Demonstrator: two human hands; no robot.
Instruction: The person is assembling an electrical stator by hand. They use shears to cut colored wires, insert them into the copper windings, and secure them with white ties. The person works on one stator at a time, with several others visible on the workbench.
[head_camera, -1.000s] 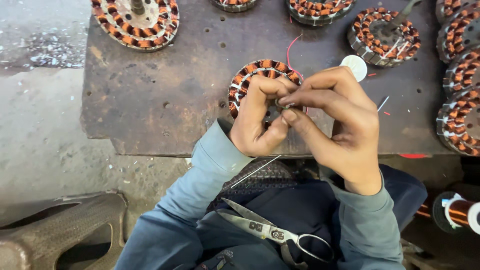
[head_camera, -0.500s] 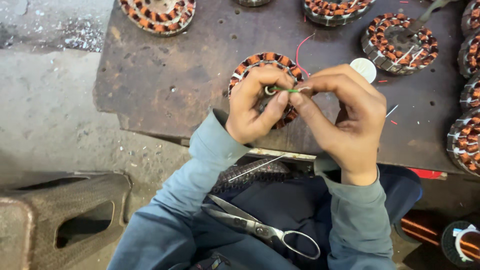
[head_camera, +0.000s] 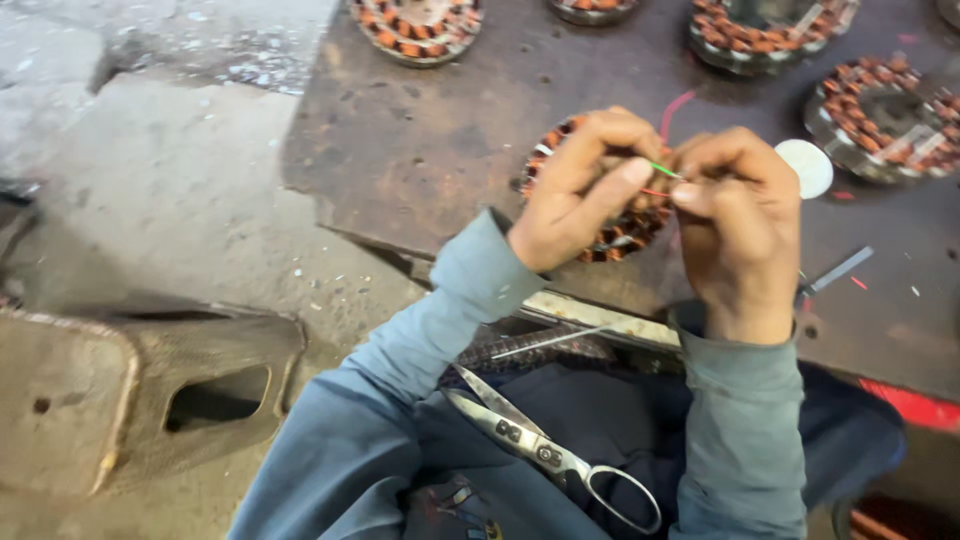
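A round motor stator (head_camera: 612, 232) with copper windings lies on the dark metal worktable (head_camera: 430, 150), mostly hidden under my hands. My left hand (head_camera: 585, 185) pinches thin green and red wires (head_camera: 662, 170) over the stator. My right hand (head_camera: 735, 225) meets it fingertip to fingertip and grips the same wires. A red lead (head_camera: 672, 108) curves away behind the hands.
Several other wound stators (head_camera: 420, 25) line the table's far edge, one (head_camera: 880, 115) at the right. A white disc (head_camera: 808, 165) lies beside my right hand. Scissors (head_camera: 545, 455) rest on my lap. A grey metal block (head_camera: 130, 390) sits on the concrete floor at left.
The view has swung, so table and hands sit further right and lower. My hands stay together over the stator, working the thin wires; the green wire now shows between the fingertips.
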